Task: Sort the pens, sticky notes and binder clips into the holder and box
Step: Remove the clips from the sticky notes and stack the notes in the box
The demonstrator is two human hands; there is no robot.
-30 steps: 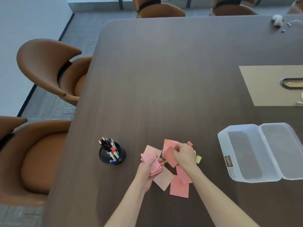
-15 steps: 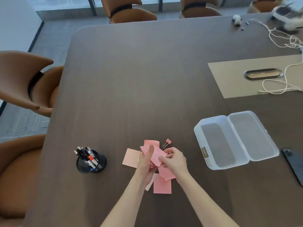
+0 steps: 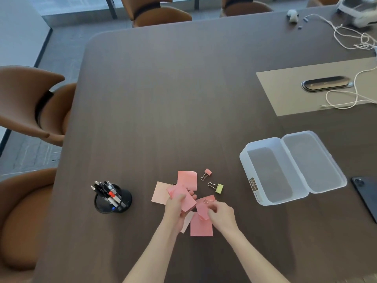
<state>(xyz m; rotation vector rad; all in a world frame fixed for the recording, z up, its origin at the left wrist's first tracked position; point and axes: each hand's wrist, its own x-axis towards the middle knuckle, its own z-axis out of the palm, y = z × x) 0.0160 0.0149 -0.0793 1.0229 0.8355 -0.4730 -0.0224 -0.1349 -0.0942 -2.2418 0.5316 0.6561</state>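
Note:
My left hand [image 3: 175,209] grips a small stack of pink sticky notes [image 3: 182,196] just above the table. My right hand [image 3: 222,216] pinches another pink note [image 3: 202,209] beside it. More pink notes lie loose around them: one [image 3: 187,180] further back, a paler one [image 3: 160,192] to the left, one [image 3: 201,226] between my wrists. A pink binder clip [image 3: 206,173] and a green binder clip [image 3: 216,187] lie to the right of the notes. The black mesh holder [image 3: 113,200] with several pens stands at the left. The clear plastic box [image 3: 269,176] sits open at the right.
A dark phone [image 3: 366,196] lies at the right edge past the box lid [image 3: 312,160]. White cables [image 3: 350,99] and a grey mat [image 3: 285,86] with a dark oval device occupy the back right. Brown chairs [image 3: 30,103] line the table's left and far sides.
My right hand has left the stack and dropped nearer to me, now pinching a single note on the table. The camera view has shifted, revealing both binder clips.

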